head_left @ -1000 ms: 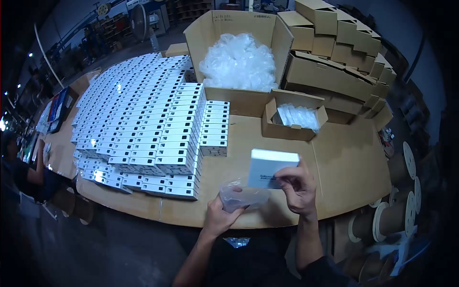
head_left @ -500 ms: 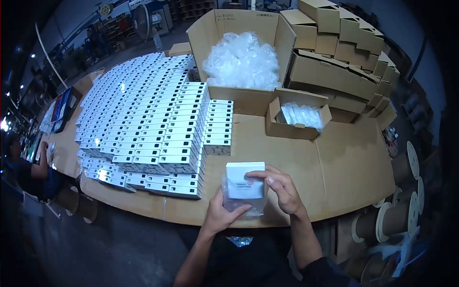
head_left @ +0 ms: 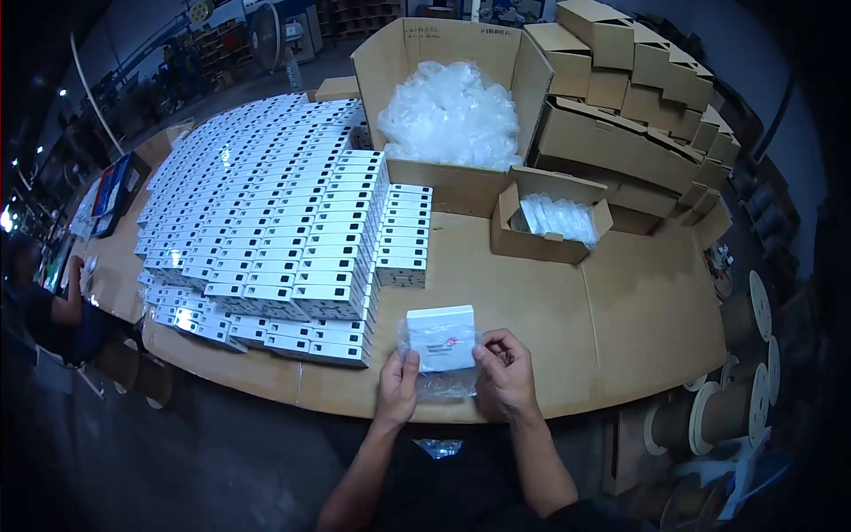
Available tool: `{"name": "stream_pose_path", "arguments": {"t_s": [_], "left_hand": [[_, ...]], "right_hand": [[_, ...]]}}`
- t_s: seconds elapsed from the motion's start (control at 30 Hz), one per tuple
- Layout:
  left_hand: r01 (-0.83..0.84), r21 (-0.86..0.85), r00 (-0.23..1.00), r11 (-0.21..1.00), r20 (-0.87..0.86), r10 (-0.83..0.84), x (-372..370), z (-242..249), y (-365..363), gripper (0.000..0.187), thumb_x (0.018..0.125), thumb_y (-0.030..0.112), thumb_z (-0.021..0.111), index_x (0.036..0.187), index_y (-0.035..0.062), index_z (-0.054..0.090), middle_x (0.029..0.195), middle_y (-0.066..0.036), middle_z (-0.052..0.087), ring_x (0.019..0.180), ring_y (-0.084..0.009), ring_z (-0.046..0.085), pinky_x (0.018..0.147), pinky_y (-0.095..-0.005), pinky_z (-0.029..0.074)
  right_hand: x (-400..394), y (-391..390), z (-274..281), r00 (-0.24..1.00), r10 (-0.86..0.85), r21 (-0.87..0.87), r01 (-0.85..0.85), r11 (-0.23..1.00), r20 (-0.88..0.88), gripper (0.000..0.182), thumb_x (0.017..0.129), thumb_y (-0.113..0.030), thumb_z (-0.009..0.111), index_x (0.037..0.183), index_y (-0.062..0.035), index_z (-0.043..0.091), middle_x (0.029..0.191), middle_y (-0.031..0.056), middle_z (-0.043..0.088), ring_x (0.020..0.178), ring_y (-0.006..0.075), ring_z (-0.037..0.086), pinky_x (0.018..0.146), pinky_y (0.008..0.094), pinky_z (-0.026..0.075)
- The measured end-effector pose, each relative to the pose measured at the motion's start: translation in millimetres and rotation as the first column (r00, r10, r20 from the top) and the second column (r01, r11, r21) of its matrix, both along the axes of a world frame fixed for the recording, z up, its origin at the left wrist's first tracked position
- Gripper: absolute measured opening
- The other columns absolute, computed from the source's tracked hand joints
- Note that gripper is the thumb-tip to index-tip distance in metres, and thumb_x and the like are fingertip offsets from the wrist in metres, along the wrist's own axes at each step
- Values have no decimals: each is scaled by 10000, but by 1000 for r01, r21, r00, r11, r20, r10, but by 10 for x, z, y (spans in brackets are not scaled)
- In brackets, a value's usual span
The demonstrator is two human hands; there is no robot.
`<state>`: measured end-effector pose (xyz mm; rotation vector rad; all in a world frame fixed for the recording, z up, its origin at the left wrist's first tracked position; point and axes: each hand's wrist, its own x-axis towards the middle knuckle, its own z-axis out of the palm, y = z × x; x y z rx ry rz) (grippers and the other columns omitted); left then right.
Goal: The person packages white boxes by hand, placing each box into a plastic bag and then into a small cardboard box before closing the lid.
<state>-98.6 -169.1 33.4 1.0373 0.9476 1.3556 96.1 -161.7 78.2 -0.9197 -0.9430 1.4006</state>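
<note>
A flat white box [head_left: 443, 344] with small red and grey print sits in a clear plastic bag [head_left: 446, 385], just above the near edge of the table. At the bag's left side, my left hand [head_left: 397, 390] grips it with the thumb on top. My right hand [head_left: 507, 371] pinches the bag's right side by the box's edge, fingers curled in. The bag's loose lower end hangs between both hands. Left of them rise rows of stacked white boxes [head_left: 266, 208] with small black squares on their ends.
Behind stands a large open carton [head_left: 448, 184] full of clear plastic bags [head_left: 450, 115]. A smaller open carton [head_left: 536, 244] holds bagged items. Brown cartons [head_left: 620, 146] are piled at the back right, with cable spools [head_left: 736, 403] beyond the table [head_left: 656, 328]. Another person [head_left: 53, 310] sits far left.
My right hand has moved from the top of the white box down to the bag's right edge. The box now sits deeper in the bag, slightly to the left.
</note>
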Motion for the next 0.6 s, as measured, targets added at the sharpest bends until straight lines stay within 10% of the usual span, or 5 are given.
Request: {"name": "stream_pose_path", "arguments": {"t_s": [0.13, 0.37, 0.6], "left_hand": [[39, -2, 969, 999, -244, -38, -112, 61, 13, 464, 1144, 308, 388, 1335, -70, 578, 1262, -110, 667, 1135, -177, 610, 1018, -313, 460], [25, 162, 959, 986, -282, 22, -24, 435, 6, 582, 1153, 351, 288, 1507, -83, 444, 1525, -184, 515, 1430, -252, 455, 1190, -348, 322], [107, 111, 993, 988, -72, -99, 62, 319, 35, 606, 1145, 358, 339, 1556, -87, 345, 1593, -172, 410, 1464, -253, 399, 1217, -359, 289]], "right_hand": [[3, 3, 42, 999, -53, 9, 53, 999, -6, 96, 981, -46, 713, 1031, -9, 640, 897, -2, 638, 830, 55, 584, 740, 214, 483], [52, -6, -47, 994, 31, 132, -17, 991, -101, 105, 987, -70, 709, 1017, -21, 621, 1307, 181, 682, 838, 45, 567, 748, 214, 474], [-107, -29, -152, 975, -172, 34, 178, 983, -138, 119, 1010, -87, 686, 1039, -48, 577, 993, 58, 675, 850, 49, 573, 737, 219, 473]]}}
